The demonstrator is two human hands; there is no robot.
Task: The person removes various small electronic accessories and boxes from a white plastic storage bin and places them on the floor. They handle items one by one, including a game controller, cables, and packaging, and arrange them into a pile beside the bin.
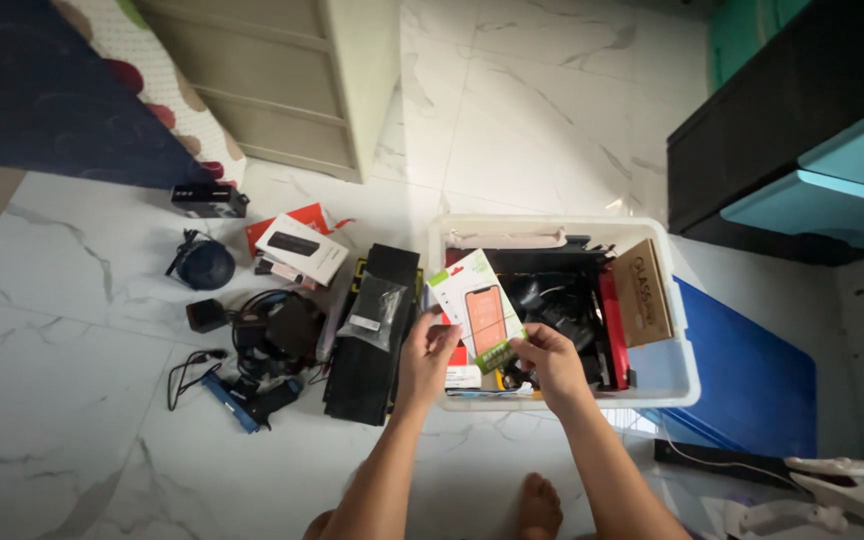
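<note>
Both hands, left hand [425, 345] and right hand [550, 360], are pinching the flat phone-accessory packet [477, 310] at its lower edges over the clear plastic bin [680, 385] at centre frame, best kept level.

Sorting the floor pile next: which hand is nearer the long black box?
Left. The left hand is right beside the long black box, holding the white packet; the right hand is over the bin.

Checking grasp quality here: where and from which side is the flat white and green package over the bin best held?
By its two lower corners, from the near side, as now: the flat package stands tilted over the clear bin, left hand and right hand pinching its thin edges.
</note>
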